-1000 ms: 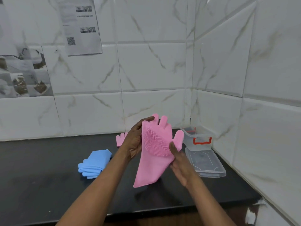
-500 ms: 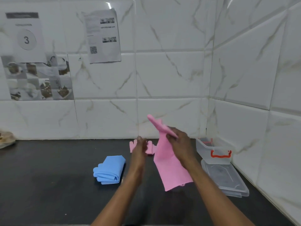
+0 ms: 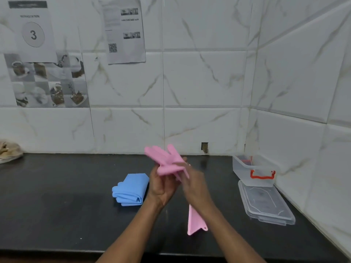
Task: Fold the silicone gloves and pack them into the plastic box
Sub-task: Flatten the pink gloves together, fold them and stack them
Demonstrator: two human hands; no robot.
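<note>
The left hand (image 3: 161, 186) is raised palm-up above the black stone countertop (image 3: 57, 196), its fingers curled round the finger end of a pink silicone glove (image 3: 165, 160). The right hand (image 3: 195, 186), blurred, lies against the same glove just right of the left; whether it grips cannot be told. The glove's cuff hangs below the right wrist. A folded blue silicone glove (image 3: 131, 188) lies on the counter just left of the hands. A clear plastic box (image 3: 245, 168) with a red handle stands far right by the wall, with its flat clear lid (image 3: 266, 202) lying just nearer

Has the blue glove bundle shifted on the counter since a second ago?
No. The blue glove bundle lies just as far left of the plastic box as before.
</note>
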